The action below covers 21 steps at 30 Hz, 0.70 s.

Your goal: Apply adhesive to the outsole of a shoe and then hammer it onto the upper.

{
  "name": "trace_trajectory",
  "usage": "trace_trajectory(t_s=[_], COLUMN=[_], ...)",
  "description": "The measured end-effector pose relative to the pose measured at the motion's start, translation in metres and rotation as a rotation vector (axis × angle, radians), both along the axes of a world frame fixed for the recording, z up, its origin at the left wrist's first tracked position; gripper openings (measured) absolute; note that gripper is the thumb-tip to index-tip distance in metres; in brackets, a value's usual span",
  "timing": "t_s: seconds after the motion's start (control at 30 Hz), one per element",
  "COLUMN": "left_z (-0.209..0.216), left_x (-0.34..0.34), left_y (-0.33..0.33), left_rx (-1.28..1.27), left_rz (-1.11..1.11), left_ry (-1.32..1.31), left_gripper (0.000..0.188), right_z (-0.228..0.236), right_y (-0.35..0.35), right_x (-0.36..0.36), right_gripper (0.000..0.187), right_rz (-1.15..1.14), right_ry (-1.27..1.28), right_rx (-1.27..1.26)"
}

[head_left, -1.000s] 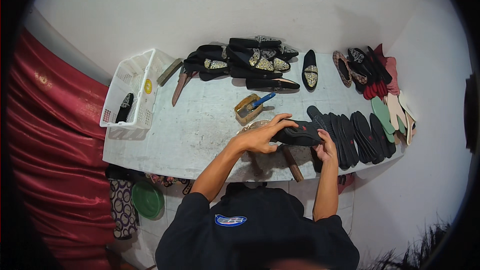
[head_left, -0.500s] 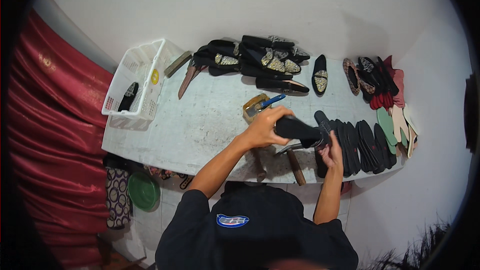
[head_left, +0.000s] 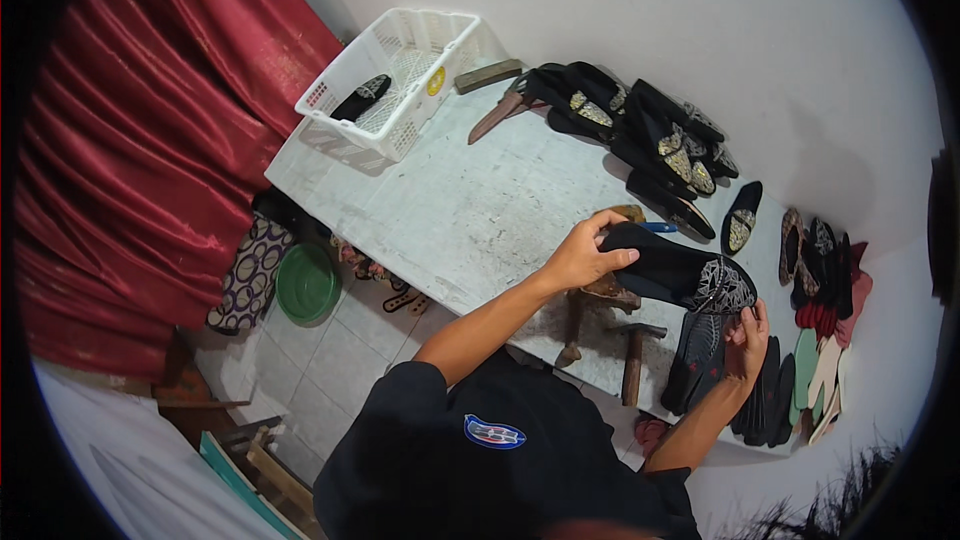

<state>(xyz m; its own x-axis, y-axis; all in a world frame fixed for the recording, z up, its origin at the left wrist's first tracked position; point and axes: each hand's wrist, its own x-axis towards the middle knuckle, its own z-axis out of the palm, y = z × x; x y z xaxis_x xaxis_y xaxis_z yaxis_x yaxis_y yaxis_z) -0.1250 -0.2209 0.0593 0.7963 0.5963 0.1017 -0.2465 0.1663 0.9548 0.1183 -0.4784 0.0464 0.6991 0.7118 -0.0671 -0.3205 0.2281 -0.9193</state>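
A black slip-on shoe [head_left: 650, 265] with a silver-patterned toe is held above the table, its toe pointing right. My left hand [head_left: 580, 258] grips its heel end, thumb on top. At the toe end, my right hand [head_left: 745, 342] holds the edge with its fingertips. Below the shoe lies a hammer [head_left: 633, 365], with another wooden-handled tool [head_left: 573, 332] to its left, partly hidden. Just beyond the shoe, a yellowish container [head_left: 627, 211] and a blue brush handle [head_left: 658, 227] are partly covered. Black soles [head_left: 688, 380] lie in a row beside my right forearm.
A white crate [head_left: 405, 130] holding a black shoe [head_left: 362, 98] stands at the table's far left. Black shoes [head_left: 665, 135] are heaped along the wall, with one shoe [head_left: 742, 217] apart. Coloured soles [head_left: 805, 370] lie at right. A green basin [head_left: 308, 283] sits below the table.
The view has swung left, so the table appears tilted and shifted right. The shoe has been turned to show its upper and patterned toe; both hands still hold it.
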Motion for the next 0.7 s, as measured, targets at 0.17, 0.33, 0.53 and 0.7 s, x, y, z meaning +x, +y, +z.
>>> trace_trajectory(t_s=[0.17, 0.33, 0.53, 0.7], left_z=[-0.005, -0.006, -0.017, -0.009], left_x=[-0.036, -0.087, -0.162, -0.239], left_y=[0.028, 0.065, 0.13, 0.199], left_rx=[-0.024, -0.049, -0.031, 0.082], left_rz=[0.061, 0.138, 0.184, 0.148], left_ry=[0.017, -0.002, 0.003, 0.109], left_gripper=[0.045, 0.041, 0.047, 0.049], right_z=[0.021, 0.053, 0.067, 0.064], right_y=[0.069, 0.156, 0.263, 0.362], right_x=[0.0, -0.033, -0.085, -0.137], right_gripper=[0.031, 0.029, 0.022, 0.018], right_rz=[0.061, 0.187, 0.443, 0.575], right_ry=[-0.034, -0.106, -0.149, -0.16], right_rx=[-0.06, -0.096, -0.173, -0.306])
